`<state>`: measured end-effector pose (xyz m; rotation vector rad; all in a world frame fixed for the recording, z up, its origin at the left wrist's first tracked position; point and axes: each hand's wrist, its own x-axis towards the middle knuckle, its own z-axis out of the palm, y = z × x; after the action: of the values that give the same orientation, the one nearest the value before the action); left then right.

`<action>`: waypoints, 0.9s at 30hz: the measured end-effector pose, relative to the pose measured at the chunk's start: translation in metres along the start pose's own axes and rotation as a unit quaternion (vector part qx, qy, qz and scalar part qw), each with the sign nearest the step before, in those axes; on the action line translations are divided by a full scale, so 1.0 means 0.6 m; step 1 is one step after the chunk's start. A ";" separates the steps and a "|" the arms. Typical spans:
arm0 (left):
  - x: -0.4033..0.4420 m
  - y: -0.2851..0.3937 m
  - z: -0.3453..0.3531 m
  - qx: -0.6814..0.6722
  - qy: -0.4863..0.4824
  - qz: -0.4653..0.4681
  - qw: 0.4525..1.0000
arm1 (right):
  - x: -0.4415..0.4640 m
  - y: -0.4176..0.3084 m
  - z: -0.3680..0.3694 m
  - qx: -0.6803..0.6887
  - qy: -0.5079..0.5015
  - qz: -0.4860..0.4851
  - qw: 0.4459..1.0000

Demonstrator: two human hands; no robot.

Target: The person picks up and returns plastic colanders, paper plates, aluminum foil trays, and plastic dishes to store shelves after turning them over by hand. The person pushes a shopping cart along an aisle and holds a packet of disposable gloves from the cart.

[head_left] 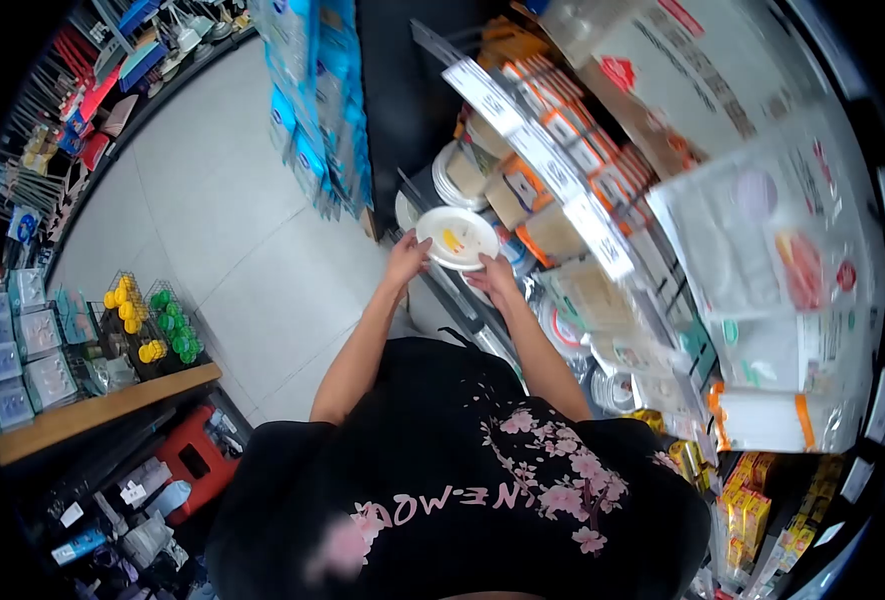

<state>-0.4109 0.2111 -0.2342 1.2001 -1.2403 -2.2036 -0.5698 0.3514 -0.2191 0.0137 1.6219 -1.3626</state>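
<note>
A shop aisle with a pale tiled floor (253,200) opens out ahead and to the left of the hands, and packed shelving crowds in on their right. The person stands close to that shelving, both arms stretched forward, holding a round white plate (478,236) out in front of the body. The left hand (406,259) grips its near left rim, and the right hand (494,280) has the near right rim; the hands are apart, with the plate bridging them. There is a yellow patch in its middle, though I can't tell whether it's printed or lying there.

For now it's a matter of holding the plate up. Shifting it would call for both hands moving together, I'd judge, with care on the shelf side. White stacked dishes (455,178) sit just beyond it, and a price-label rail (553,165) slants past on the right, above orange-banded packs (573,130). Blue hanging packets (313,110) are farther ahead, and wire baskets (171,322) stand well off to the left.
</note>
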 end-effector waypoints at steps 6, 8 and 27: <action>0.127 0.068 -0.019 0.008 -0.006 -0.019 1.000 | 0.085 -0.034 0.050 0.013 0.025 0.018 0.999; 0.140 0.097 -0.017 0.004 -0.027 -0.028 0.999 | 0.098 -0.046 0.059 0.022 0.037 0.019 0.999; 0.315 0.066 0.024 0.033 -0.091 -0.062 0.993 | 0.211 -0.070 0.067 -0.011 0.046 0.016 0.999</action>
<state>-0.5373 0.0768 -0.2940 1.1500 -1.3509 -2.4258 -0.6331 0.2366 -0.2669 0.0907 1.7057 -1.3374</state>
